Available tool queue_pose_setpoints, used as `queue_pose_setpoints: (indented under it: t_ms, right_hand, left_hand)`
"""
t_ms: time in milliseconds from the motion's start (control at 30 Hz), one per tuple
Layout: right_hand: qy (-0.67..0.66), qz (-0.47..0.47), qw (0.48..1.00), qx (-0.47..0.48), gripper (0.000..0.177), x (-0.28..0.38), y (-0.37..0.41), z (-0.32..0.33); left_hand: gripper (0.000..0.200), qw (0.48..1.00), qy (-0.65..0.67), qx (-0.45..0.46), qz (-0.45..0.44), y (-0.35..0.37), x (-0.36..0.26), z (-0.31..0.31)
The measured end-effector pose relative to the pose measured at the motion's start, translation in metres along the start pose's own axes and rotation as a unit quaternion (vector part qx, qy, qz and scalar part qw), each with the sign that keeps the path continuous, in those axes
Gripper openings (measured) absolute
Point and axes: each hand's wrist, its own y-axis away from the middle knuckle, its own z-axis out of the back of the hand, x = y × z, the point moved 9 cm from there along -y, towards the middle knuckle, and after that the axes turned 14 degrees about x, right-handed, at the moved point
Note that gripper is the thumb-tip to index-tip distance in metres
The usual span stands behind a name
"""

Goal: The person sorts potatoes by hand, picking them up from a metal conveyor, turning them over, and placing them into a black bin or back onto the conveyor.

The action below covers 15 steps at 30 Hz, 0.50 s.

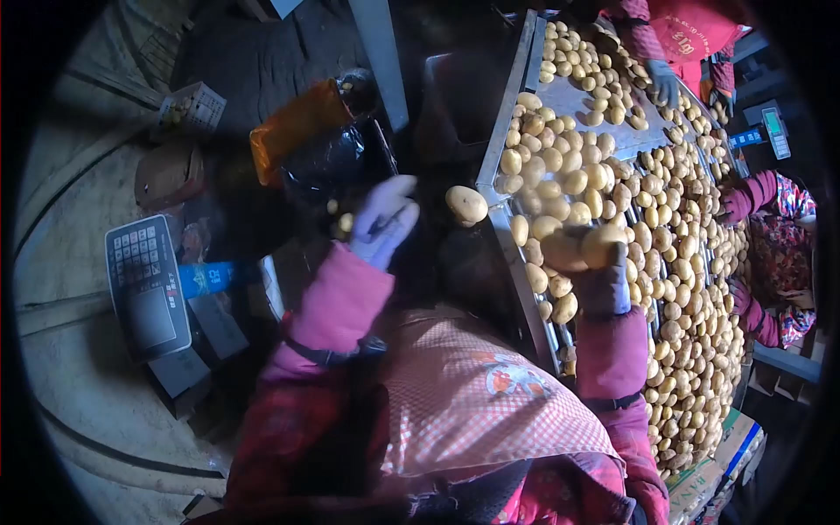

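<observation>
My left hand (383,220), in a pale purple glove and pink sleeve, is over the dark area left of the sorting table, fingers stretched out and holding nothing. A single potato (466,205) shows between that hand and the metal edge of the table, apart from the hand. At the table's near side my right hand (604,284), gloved too, is closed on a potato (604,246). Another, blurred potato (563,251) sits right beside its fingers. Around the right hand lie many loose potatoes (674,332), spread over the rollers and the metal table (582,103).
On the left stands a scale display (149,289) with a keypad. Behind my left hand are an orange bag (297,122), a black bag (328,162) and a white basket (192,109). Co-workers' gloved hands (662,83) and sleeves (754,194) reach in from the far side. Another scale display (774,131) stands there.
</observation>
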Motion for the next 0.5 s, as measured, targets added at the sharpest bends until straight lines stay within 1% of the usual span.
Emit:
queue_pose_setpoints:
  t_ms: [33, 67, 100, 133, 167, 200, 233, 267, 300, 333, 367, 400, 433, 467, 500]
  right_hand:
    - [0.101, 0.040, 0.994, 0.009, 0.073, 0.010, -0.012, -0.008]
    - [0.233, 0.034, 0.971, 0.040, 0.071, 0.021, -0.021, -0.037]
    - [0.358, 0.030, 0.930, 0.077, 0.068, 0.028, -0.030, -0.069]
    - [0.532, 0.167, 0.820, 0.128, 0.066, 0.032, -0.034, -0.099]
    - [0.671, 0.210, 0.687, 0.182, 0.067, 0.023, -0.035, -0.135]
    - [0.683, 0.183, 0.663, 0.246, 0.066, 0.004, -0.040, -0.158]
    - [0.694, 0.153, 0.634, 0.305, 0.065, -0.014, -0.040, -0.175]
    - [0.694, 0.154, 0.641, 0.290, 0.064, -0.017, -0.038, -0.177]
    - [0.693, 0.154, 0.649, 0.274, 0.062, -0.019, -0.034, -0.176]
    - [0.640, 0.131, 0.708, 0.269, 0.063, -0.019, -0.035, -0.170]
    - [0.580, 0.104, 0.764, 0.262, 0.065, -0.018, -0.036, -0.162]
    - [0.594, 0.113, 0.756, 0.252, 0.064, -0.014, -0.036, -0.156]
    - [0.607, 0.123, 0.747, 0.242, 0.063, -0.008, -0.035, -0.150]
    - [0.602, 0.094, 0.760, 0.227, 0.058, -0.004, -0.034, -0.143]
    - [0.599, 0.083, 0.769, 0.206, 0.052, -0.005, -0.031, -0.125]
  left_hand:
    - [0.045, 0.962, 0.217, 0.151, 0.068, -0.005, 0.015, -0.037]
    - [0.045, 0.964, 0.213, 0.145, 0.061, -0.010, 0.013, -0.052]
    - [0.044, 0.910, 0.371, 0.156, 0.093, -0.009, 0.018, -0.084]
    - [0.045, 0.832, 0.518, 0.161, 0.118, -0.006, 0.020, -0.112]
    - [0.047, 0.729, 0.651, 0.164, 0.136, -0.003, 0.018, -0.128]
    - [0.050, 0.822, 0.533, 0.159, 0.122, -0.003, 0.033, -0.114]
    - [0.052, 0.895, 0.404, 0.151, 0.111, -0.004, 0.045, -0.102]
    - [0.053, 0.776, 0.578, 0.097, 0.233, 0.015, 0.030, -0.101]
    - [0.053, 0.710, 0.658, 0.149, 0.204, 0.018, 0.025, -0.102]
    - [0.051, 0.793, 0.560, 0.151, 0.186, 0.027, 0.072, -0.088]
    - [0.053, 0.862, 0.453, 0.151, 0.168, 0.038, 0.110, -0.077]
    - [0.053, 0.862, 0.453, 0.149, 0.169, 0.038, 0.093, -0.067]
    - [0.057, 0.788, 0.583, 0.103, 0.169, 0.038, 0.076, -0.049]
    - [0.061, 0.696, 0.697, 0.055, 0.163, 0.033, 0.057, -0.029]
    - [0.063, 0.709, 0.687, 0.081, 0.136, 0.019, 0.043, -0.002]
